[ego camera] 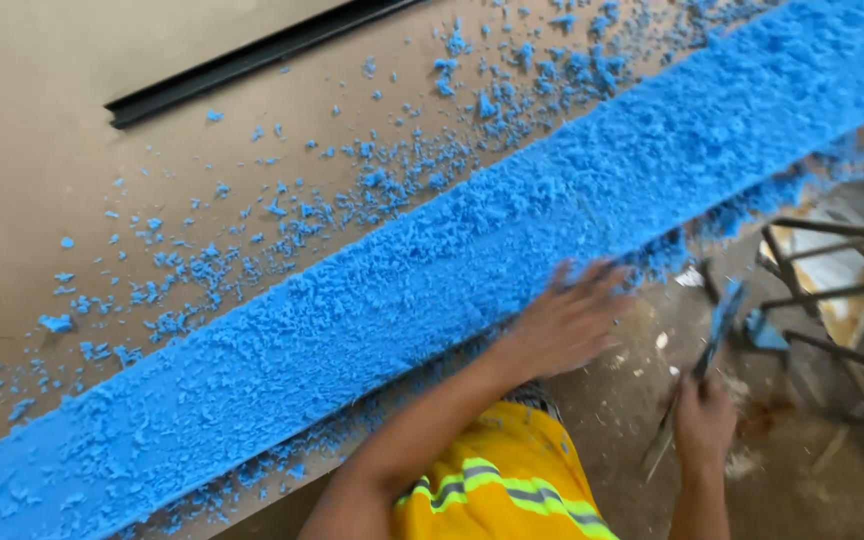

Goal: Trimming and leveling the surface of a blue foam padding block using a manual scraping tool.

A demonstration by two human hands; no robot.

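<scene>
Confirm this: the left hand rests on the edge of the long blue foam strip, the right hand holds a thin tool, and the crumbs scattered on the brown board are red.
One thing is off: the crumbs on the brown board are blue, like the foam strip, as the head view shows. The left hand does rest on its edge and the right hand holds a thin tool.

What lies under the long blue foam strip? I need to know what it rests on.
The long blue foam strip lies on a flat tan board scattered with blue foam crumbs. The board's surface directly beneath the strip is covered.

A long blue foam strip, rough and crumbly, lies diagonally just beyond the left fingers. A thin scraper tool rises from the right fingers.
</scene>
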